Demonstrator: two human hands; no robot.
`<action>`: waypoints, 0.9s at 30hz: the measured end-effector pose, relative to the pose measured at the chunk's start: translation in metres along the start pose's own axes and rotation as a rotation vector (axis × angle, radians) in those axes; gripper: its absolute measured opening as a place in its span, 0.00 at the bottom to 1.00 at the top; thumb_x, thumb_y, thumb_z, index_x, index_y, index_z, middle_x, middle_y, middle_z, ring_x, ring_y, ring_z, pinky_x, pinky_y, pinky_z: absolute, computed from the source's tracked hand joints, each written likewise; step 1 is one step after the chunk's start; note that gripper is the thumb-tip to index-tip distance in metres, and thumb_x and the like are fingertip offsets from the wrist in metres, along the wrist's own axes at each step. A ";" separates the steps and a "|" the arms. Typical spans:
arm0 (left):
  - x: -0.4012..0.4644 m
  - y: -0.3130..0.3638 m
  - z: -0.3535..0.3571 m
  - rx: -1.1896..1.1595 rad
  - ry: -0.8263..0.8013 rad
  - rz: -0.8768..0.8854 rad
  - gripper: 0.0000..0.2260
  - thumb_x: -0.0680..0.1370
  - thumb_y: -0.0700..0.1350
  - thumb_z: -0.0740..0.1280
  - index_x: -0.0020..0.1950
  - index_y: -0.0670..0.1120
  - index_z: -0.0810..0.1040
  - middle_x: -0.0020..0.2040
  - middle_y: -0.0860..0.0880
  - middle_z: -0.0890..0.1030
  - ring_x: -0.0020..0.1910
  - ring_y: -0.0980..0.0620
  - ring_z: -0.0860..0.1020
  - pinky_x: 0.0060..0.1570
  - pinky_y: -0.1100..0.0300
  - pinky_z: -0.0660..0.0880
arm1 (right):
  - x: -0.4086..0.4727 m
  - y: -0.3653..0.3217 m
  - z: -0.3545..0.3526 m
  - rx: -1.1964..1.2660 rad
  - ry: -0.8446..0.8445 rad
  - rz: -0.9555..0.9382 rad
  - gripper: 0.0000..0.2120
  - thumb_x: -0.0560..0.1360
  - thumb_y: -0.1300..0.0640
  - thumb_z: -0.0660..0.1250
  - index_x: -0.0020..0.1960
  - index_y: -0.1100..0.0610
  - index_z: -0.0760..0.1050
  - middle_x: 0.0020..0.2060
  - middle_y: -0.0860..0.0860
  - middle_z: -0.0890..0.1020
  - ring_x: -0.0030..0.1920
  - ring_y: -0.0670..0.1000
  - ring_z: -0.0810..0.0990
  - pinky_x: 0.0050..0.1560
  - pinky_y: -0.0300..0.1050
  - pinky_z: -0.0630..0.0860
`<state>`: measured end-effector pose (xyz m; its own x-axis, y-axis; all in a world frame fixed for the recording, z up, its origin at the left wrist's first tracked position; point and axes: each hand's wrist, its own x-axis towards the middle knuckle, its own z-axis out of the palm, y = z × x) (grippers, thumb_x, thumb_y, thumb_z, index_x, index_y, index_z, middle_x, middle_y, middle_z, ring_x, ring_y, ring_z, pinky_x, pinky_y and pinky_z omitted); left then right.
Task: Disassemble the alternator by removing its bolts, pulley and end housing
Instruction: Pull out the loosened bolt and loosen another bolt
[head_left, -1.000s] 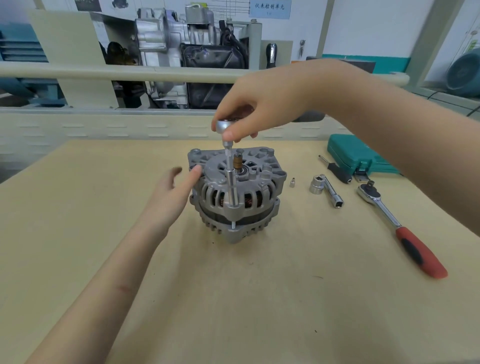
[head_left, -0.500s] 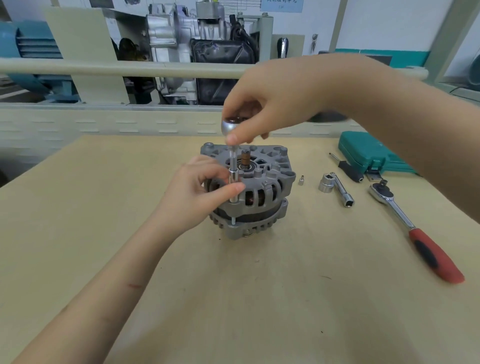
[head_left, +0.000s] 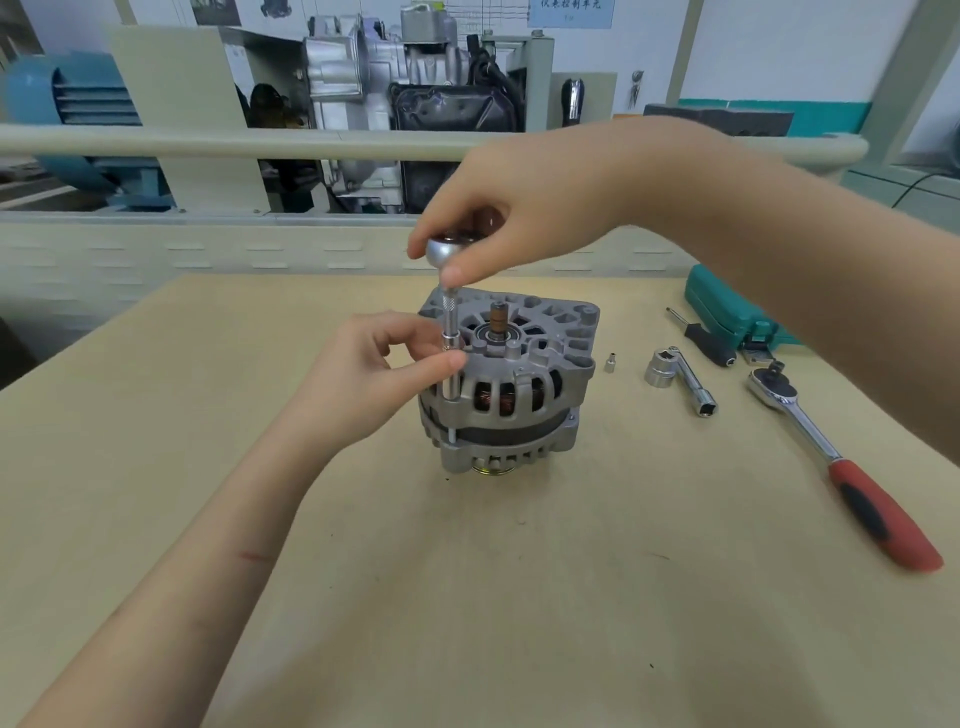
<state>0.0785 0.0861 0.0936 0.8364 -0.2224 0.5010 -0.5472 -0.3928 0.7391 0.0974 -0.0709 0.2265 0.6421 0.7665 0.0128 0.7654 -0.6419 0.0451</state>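
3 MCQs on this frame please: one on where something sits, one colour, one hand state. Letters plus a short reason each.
1. Where does the ratchet wrench lie?
A. right of the alternator
B. left of it
C. on top of it

2. What colour is the ratchet's handle?
A. blue
B. red and black
C. yellow

3. What is the left hand doing?
A. lying flat on the table
B. pinching the driver shaft
C. holding the green case

Answers: 1 A, it lies on the table right of the alternator. 2 B, red grip with a black inset. 3 B, thumb and fingers close on the driver shaft while the right hand grips its knob.
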 end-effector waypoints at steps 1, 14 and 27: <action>0.000 -0.001 0.001 0.017 0.024 0.012 0.09 0.70 0.42 0.72 0.33 0.50 0.75 0.32 0.53 0.76 0.32 0.67 0.72 0.37 0.78 0.64 | 0.001 -0.001 0.001 -0.007 0.007 -0.008 0.16 0.76 0.47 0.61 0.59 0.55 0.76 0.44 0.54 0.79 0.33 0.45 0.70 0.35 0.28 0.65; -0.001 0.003 -0.002 -0.184 -0.096 -0.054 0.04 0.69 0.47 0.69 0.40 0.49 0.82 0.40 0.57 0.84 0.45 0.55 0.80 0.49 0.61 0.75 | 0.006 -0.011 0.005 0.043 0.023 0.067 0.19 0.76 0.43 0.58 0.61 0.52 0.75 0.47 0.49 0.81 0.39 0.42 0.80 0.39 0.26 0.69; 0.001 0.000 0.008 -0.066 0.103 0.022 0.11 0.69 0.41 0.73 0.32 0.51 0.73 0.26 0.56 0.75 0.28 0.65 0.71 0.30 0.75 0.66 | 0.008 -0.003 0.007 0.044 0.065 0.123 0.18 0.75 0.41 0.58 0.44 0.55 0.76 0.23 0.38 0.78 0.25 0.38 0.76 0.29 0.24 0.67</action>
<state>0.0797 0.0790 0.0910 0.8183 -0.1360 0.5584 -0.5690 -0.3286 0.7538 0.1004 -0.0632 0.2199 0.7279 0.6810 0.0801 0.6834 -0.7300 -0.0044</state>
